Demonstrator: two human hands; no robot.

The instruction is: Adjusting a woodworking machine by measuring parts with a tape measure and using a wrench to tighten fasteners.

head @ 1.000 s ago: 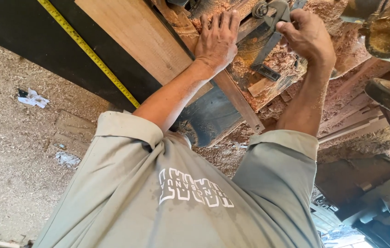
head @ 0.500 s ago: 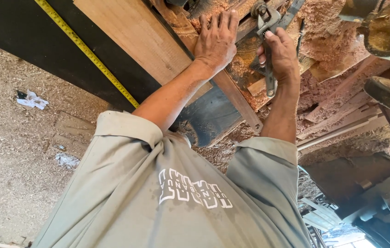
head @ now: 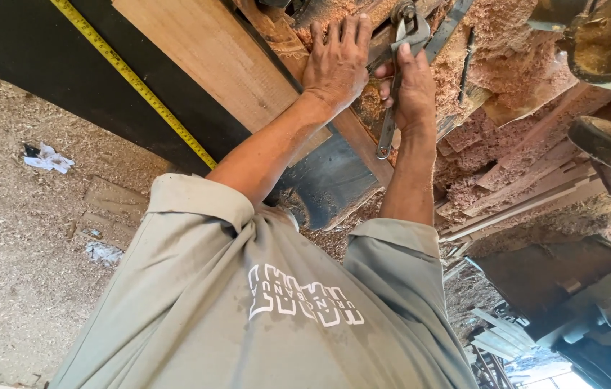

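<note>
My left hand (head: 337, 63) lies flat, fingers spread, on a sawdust-covered machine part beside a long wooden plank (head: 208, 61). Close to its right, my right hand (head: 413, 90) is closed around the handle of a metal wrench (head: 389, 130). The wrench's jaw end (head: 410, 20) sits up at a fitting near the top edge, and its ring end hangs below my fist. My grey shirt fills the lower part of the view.
A yellow tape measure (head: 132, 79) runs diagonally along a black surface (head: 39, 68). Heaps of reddish sawdust (head: 510, 47) and thin wood strips (head: 528, 191) lie to the right. A rusty machine part (head: 608, 43) is at the top right. The sawdust floor (head: 17, 238) holds paper scraps (head: 47, 157).
My right hand has swung left and a little down with the wrench, ending close beside my left hand. The left hand has stayed flat in place.
</note>
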